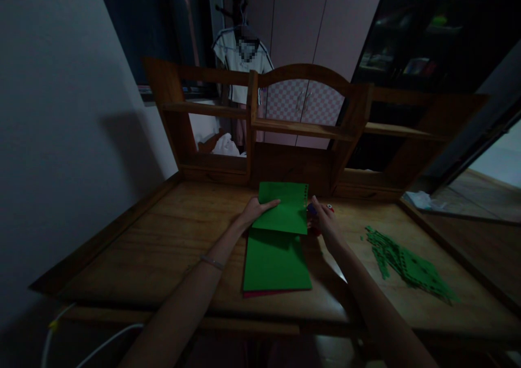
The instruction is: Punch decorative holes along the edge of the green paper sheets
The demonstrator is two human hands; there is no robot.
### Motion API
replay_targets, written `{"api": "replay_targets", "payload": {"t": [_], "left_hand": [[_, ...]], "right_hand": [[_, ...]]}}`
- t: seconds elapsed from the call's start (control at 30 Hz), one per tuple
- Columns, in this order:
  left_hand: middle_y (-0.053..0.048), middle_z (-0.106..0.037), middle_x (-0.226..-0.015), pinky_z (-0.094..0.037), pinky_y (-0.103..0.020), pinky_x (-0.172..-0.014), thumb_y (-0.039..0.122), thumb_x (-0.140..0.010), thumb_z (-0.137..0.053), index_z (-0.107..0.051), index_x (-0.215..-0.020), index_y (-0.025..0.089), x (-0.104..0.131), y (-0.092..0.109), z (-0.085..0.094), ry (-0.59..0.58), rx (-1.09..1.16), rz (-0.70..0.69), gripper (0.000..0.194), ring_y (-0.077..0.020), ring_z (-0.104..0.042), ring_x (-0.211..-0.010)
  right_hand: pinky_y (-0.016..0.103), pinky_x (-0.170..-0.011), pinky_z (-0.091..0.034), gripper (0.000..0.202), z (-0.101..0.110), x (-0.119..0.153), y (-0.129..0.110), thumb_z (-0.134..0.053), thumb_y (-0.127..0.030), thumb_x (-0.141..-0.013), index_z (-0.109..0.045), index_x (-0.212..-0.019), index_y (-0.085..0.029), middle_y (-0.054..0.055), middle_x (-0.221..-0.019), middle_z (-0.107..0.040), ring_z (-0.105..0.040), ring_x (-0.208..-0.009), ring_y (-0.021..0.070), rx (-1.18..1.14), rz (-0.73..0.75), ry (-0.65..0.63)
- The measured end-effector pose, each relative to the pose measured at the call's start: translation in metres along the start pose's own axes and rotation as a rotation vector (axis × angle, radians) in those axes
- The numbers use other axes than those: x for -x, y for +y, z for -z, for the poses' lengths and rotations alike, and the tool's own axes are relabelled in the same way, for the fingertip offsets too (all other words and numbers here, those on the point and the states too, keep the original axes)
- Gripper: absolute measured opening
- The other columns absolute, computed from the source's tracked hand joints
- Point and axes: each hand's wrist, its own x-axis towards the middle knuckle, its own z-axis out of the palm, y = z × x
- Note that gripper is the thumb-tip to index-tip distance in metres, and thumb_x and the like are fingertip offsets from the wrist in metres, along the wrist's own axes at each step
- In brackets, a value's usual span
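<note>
My left hand [255, 210] pinches the left edge of a green paper sheet [284, 216], thumb on top, holding it raised. A row of small holes runs down the upper part of the sheet's right edge. At that edge my right hand [323, 220] is closed around a small red and blue paper punch [312, 209], mostly hidden by the fingers. Below the raised sheet lies a stack of green paper [277, 262] with a red or pink layer showing at its bottom edge. A few green bits lie near the punch.
Punched green strips [415, 267] are heaped on the right of the wooden desk [163, 238]. A wooden shelf unit [301, 126] rises along the desk's back edge. White tissue [419, 200] lies at the far right corner. A white cable [109, 341] hangs at the lower left.
</note>
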Motion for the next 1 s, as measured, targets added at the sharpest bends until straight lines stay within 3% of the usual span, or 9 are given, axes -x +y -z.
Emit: {"api": "replay_targets", "payload": {"t": [0.43,0.87,1.0], "left_hand": [[-0.012,-0.065,-0.107,-0.051,-0.033,-0.075,0.05,-0.06,-0.074,-0.064,-0.104,0.013,-0.0016,-0.0032,0.0005,0.008,0.018,0.011,0.058,-0.0248,-0.063,-0.09],[-0.012,-0.065,-0.106,-0.052,-0.032,-0.073,0.046,-0.063,-0.074,-0.064,-0.104,0.012,-0.0019,-0.0038,0.0011,-0.003,0.084,-0.041,0.054,-0.0218,-0.065,-0.083],[-0.012,-0.066,-0.105,-0.052,-0.033,-0.074,0.047,-0.062,-0.074,-0.065,-0.103,0.012,-0.0035,-0.0047,0.0018,0.001,0.059,-0.032,0.055,-0.0221,-0.065,-0.083]], "right_hand": [[0.02,-0.039,-0.045,0.042,-0.0006,-0.0032,0.0036,-0.066,-0.058,-0.07,-0.056,-0.082,-0.019,-0.001,-0.061,-0.058,-0.053,-0.042,0.0098,0.019,0.006,-0.034],[0.019,-0.043,-0.043,0.038,0.0037,-0.0002,0.0005,-0.069,-0.053,-0.069,-0.067,-0.082,-0.017,0.001,-0.061,-0.06,-0.056,-0.05,0.0116,0.213,0.003,-0.086],[0.02,-0.043,-0.044,0.037,0.0018,0.0009,-0.0029,-0.071,-0.053,-0.067,-0.065,-0.078,-0.017,0.0,-0.059,-0.059,-0.055,-0.048,0.0116,0.189,-0.053,-0.081]]}}
